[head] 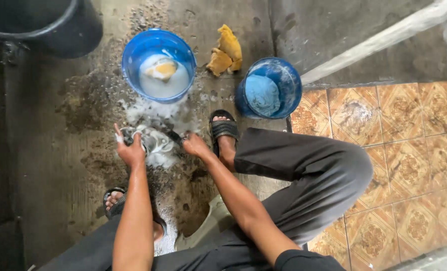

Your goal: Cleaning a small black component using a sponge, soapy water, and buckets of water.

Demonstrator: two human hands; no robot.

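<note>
my left hand (131,150) and right hand (196,145) both grip a soapy grey cloth (155,143); my fingers curl shut, tips buried in foam (153,118).

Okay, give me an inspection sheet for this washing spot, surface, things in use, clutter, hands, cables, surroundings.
Surface: wet concrete floor, foam patches.
Job's things: soapy garment on the floor; blue bucket of sudsy water; smaller blue bucket holding blue cloth.
Clutter: yellow cloth between the buckets.
Hands: left hand grips the garment; right hand presses on it.
Cables: nothing seen.
Surroundings: dark tub top left; patterned tiles at right.
</note>
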